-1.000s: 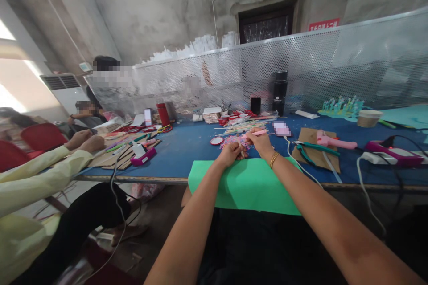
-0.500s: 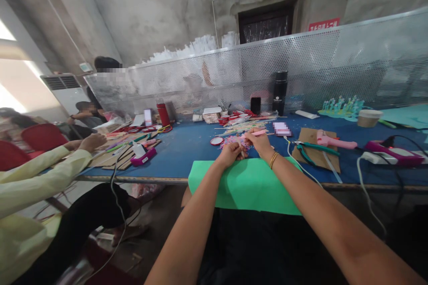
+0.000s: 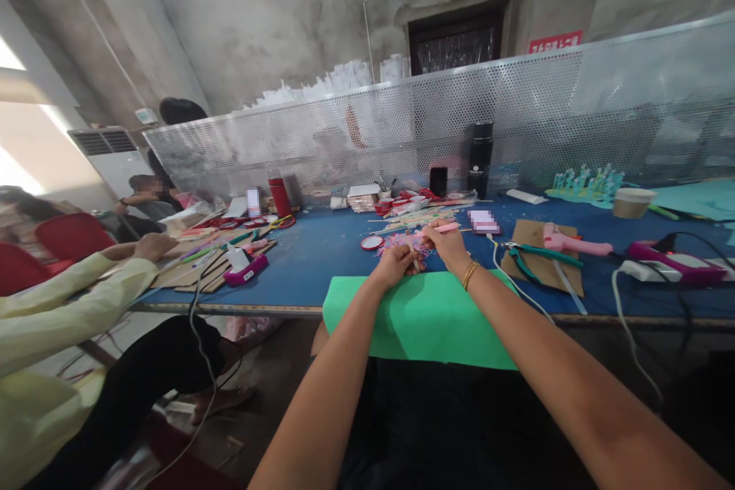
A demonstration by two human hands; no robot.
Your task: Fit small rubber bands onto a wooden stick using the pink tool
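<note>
My left hand (image 3: 395, 263) is closed on a thin pale stick (image 3: 411, 245), held upright near the table's front edge. In my right hand (image 3: 448, 246) is a pink pen-like tool (image 3: 443, 228), its tip pointing left toward the top of the stick. Both hands are close together above a green sheet (image 3: 425, 314) that hangs over the edge. Around and behind the left hand lies a pile of small pink and purple pieces (image 3: 390, 242). A round white lid-like dish with a red rim (image 3: 371, 243) is beside the pile. What the fingertips touch is too small to make out.
Teal-handled pliers (image 3: 531, 264) and a pink glue gun (image 3: 574, 242) lie on cardboard at right, near a purple power strip (image 3: 677, 264). Behind are thin sticks, a phone (image 3: 483, 220) and a black flask (image 3: 481, 161). A co-worker's yellow sleeves (image 3: 74, 314) reach in at left.
My hands stay almost in place, with the right hand and the pink tool shifting only slightly. The co-worker's hands at left have moved a little to the left and down.
</note>
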